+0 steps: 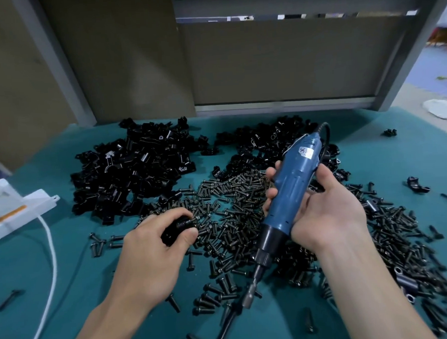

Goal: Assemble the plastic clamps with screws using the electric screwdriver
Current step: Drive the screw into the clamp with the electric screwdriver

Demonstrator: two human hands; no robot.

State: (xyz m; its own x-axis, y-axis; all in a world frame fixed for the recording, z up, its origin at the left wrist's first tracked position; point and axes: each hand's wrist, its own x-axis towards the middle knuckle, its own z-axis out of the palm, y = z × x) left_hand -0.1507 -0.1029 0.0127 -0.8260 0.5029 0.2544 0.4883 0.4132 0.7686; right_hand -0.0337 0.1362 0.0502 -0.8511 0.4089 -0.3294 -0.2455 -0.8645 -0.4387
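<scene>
My right hand (325, 210) grips the blue electric screwdriver (288, 192), its bit (251, 293) pointing down and towards me above the table. My left hand (154, 250) holds a black plastic clamp (177, 228) at the edge of a wide spread of dark screws (235, 210). A heap of black clamps (131, 169) lies at the back left. A second heap of clamps (262, 144) lies behind the screwdriver.
The table has a teal cover (67, 268). A white device (14, 208) with a white cable (50, 261) stands at the left edge. Stray clamps (417, 185) and short black tubes (407, 280) lie at the right. A grey frame (284, 106) and brown panels close the back.
</scene>
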